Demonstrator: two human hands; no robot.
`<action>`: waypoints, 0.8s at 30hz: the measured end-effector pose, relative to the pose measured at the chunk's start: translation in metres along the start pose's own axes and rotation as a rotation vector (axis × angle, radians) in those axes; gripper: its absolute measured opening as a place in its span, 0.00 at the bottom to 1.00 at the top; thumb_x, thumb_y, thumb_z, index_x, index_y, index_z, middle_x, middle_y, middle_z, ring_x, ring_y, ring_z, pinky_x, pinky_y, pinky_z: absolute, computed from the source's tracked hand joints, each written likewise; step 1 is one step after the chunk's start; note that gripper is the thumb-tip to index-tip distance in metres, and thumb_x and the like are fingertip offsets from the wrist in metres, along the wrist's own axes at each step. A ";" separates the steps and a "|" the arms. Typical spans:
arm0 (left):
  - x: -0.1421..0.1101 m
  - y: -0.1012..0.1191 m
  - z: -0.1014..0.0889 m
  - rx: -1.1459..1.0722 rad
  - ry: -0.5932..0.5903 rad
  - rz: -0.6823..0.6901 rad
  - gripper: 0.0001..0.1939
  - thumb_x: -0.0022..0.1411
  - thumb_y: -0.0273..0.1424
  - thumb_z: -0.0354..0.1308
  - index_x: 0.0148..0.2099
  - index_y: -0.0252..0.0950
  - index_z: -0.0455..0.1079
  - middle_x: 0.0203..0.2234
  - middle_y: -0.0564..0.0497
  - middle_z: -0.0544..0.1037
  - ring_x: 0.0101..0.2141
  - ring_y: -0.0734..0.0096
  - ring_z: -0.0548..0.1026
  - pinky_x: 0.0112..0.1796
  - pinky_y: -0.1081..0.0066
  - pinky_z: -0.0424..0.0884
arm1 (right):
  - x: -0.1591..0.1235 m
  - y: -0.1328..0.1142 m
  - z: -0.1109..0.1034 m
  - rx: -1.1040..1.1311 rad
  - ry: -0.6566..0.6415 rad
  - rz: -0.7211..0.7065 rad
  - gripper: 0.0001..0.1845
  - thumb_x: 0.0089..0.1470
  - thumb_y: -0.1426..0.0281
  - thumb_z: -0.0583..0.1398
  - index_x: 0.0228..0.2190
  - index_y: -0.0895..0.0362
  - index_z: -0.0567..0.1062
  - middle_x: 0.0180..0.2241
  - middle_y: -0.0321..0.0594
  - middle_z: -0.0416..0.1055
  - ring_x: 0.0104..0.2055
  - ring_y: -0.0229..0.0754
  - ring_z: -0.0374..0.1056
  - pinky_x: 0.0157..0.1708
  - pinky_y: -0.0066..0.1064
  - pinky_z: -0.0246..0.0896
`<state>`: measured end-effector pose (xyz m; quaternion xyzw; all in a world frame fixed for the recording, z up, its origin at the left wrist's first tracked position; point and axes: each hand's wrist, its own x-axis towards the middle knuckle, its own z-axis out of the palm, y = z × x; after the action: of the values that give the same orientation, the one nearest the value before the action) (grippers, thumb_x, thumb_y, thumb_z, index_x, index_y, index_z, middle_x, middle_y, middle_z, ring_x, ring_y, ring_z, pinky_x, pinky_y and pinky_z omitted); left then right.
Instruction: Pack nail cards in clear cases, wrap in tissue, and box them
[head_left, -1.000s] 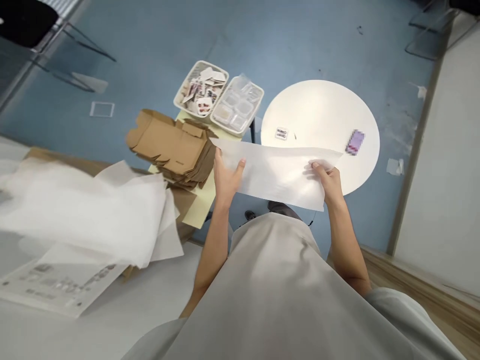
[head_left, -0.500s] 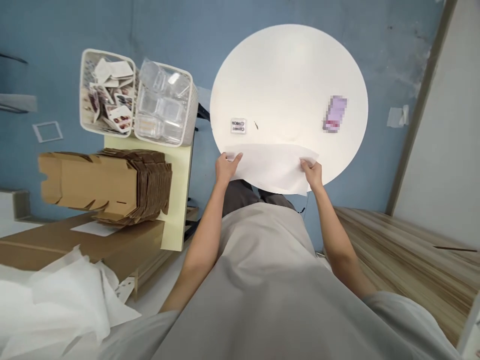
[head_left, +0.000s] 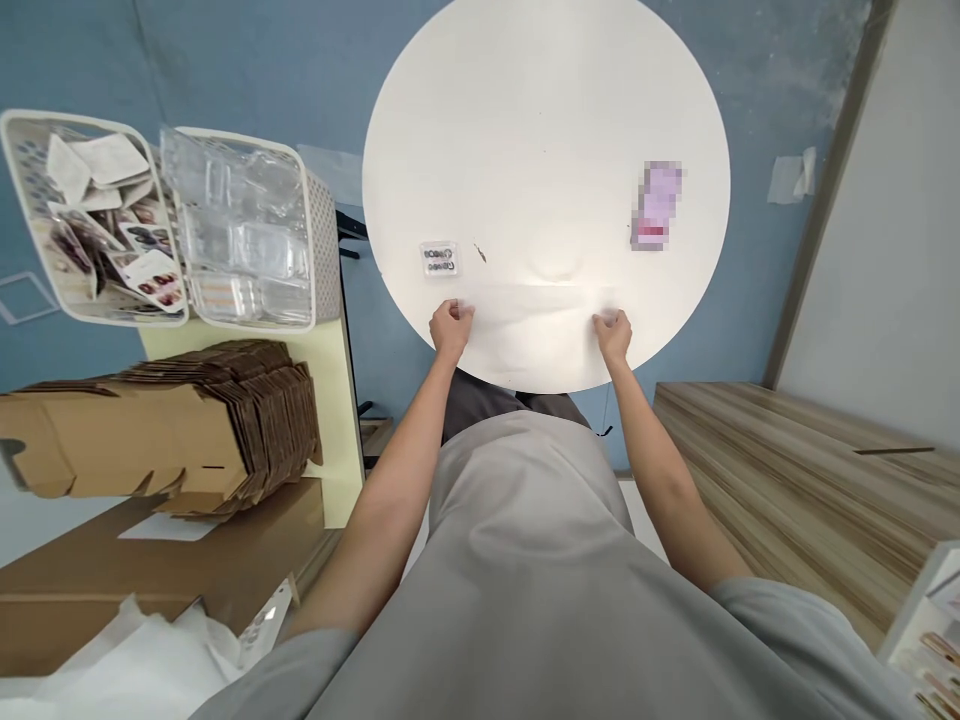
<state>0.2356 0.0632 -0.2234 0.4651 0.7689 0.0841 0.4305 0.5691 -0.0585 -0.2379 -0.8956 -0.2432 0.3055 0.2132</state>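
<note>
Apparently, the step in hand is spreading a thin white sheet [head_left: 536,335] flat at the near, six o'clock edge of the round white tabletop [head_left: 540,120]. The left hand [head_left: 451,328], toward seven o'clock, and the right hand [head_left: 616,336], toward five, each seem to have their fingers pinched on one end of it; whether it touches the surface all along I cannot tell, white against white. A small clear case [head_left: 439,260] lies near the left hand, at eight o'clock. The next move probably calls for even tension from both hands, avoiding creases.
</note>
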 end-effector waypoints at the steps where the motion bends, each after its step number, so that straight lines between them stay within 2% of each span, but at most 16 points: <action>1: 0.001 -0.002 0.001 0.007 -0.008 0.003 0.16 0.69 0.32 0.67 0.57 0.35 0.81 0.50 0.42 0.88 0.51 0.54 0.85 0.58 0.60 0.76 | 0.000 0.000 0.000 -0.011 0.010 -0.002 0.13 0.63 0.60 0.68 0.40 0.55 0.73 0.38 0.43 0.76 0.44 0.51 0.74 0.56 0.51 0.75; 4: 0.001 -0.008 0.004 0.023 -0.035 0.030 0.19 0.67 0.28 0.67 0.59 0.36 0.80 0.50 0.42 0.88 0.50 0.54 0.85 0.57 0.60 0.77 | -0.007 -0.004 -0.003 -0.053 0.114 -0.064 0.25 0.69 0.54 0.64 0.56 0.59 0.74 0.53 0.58 0.78 0.59 0.59 0.75 0.63 0.58 0.73; 7: 0.001 -0.010 0.006 0.023 -0.037 0.064 0.18 0.68 0.28 0.65 0.59 0.35 0.81 0.48 0.42 0.88 0.47 0.55 0.85 0.56 0.60 0.77 | -0.027 -0.019 0.003 -0.187 0.223 -0.241 0.36 0.76 0.50 0.55 0.72 0.61 0.65 0.72 0.68 0.64 0.77 0.65 0.62 0.73 0.66 0.62; 8: 0.001 -0.010 0.006 0.016 -0.036 0.074 0.17 0.69 0.28 0.66 0.58 0.35 0.81 0.47 0.42 0.88 0.47 0.56 0.85 0.56 0.60 0.77 | -0.036 -0.027 0.009 -0.237 0.199 -0.314 0.38 0.77 0.50 0.53 0.75 0.61 0.62 0.76 0.69 0.58 0.80 0.65 0.57 0.75 0.69 0.58; 10: 0.003 -0.007 0.009 -0.001 -0.040 0.085 0.16 0.69 0.29 0.66 0.57 0.36 0.81 0.46 0.43 0.88 0.46 0.57 0.85 0.55 0.61 0.78 | -0.057 -0.045 0.028 -0.323 0.023 -0.465 0.41 0.78 0.49 0.51 0.78 0.61 0.57 0.80 0.68 0.51 0.84 0.66 0.48 0.77 0.71 0.53; 13: 0.004 -0.002 0.012 -0.020 -0.072 0.090 0.15 0.69 0.29 0.67 0.56 0.36 0.81 0.46 0.42 0.88 0.45 0.57 0.85 0.55 0.60 0.78 | -0.086 -0.070 0.066 -0.457 -0.279 -0.649 0.47 0.77 0.47 0.54 0.81 0.62 0.52 0.84 0.63 0.40 0.87 0.67 0.36 0.81 0.67 0.47; 15: 0.005 0.000 0.012 -0.023 -0.099 0.102 0.14 0.68 0.30 0.68 0.55 0.36 0.81 0.46 0.42 0.88 0.45 0.57 0.85 0.54 0.60 0.78 | -0.097 -0.077 0.087 -0.514 -0.393 -0.755 0.50 0.75 0.46 0.56 0.82 0.61 0.51 0.85 0.59 0.36 0.88 0.67 0.32 0.83 0.66 0.41; 18: 0.008 0.000 0.008 -0.004 -0.111 0.108 0.12 0.68 0.30 0.68 0.53 0.38 0.81 0.45 0.43 0.88 0.46 0.56 0.85 0.54 0.59 0.78 | -0.099 -0.072 0.101 -0.569 -0.433 -0.807 0.51 0.74 0.45 0.58 0.82 0.61 0.53 0.85 0.58 0.34 0.88 0.67 0.32 0.84 0.65 0.36; 24: 0.019 -0.004 -0.015 0.058 -0.110 0.064 0.12 0.66 0.34 0.72 0.50 0.41 0.78 0.41 0.47 0.87 0.47 0.55 0.85 0.58 0.57 0.76 | -0.083 -0.052 0.097 -0.650 -0.431 -0.788 0.52 0.75 0.43 0.55 0.83 0.61 0.51 0.85 0.57 0.34 0.88 0.64 0.33 0.85 0.62 0.32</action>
<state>0.2184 0.0803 -0.2278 0.5057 0.7310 0.0497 0.4554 0.4322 -0.0418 -0.2436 -0.6739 -0.6797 0.2880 -0.0307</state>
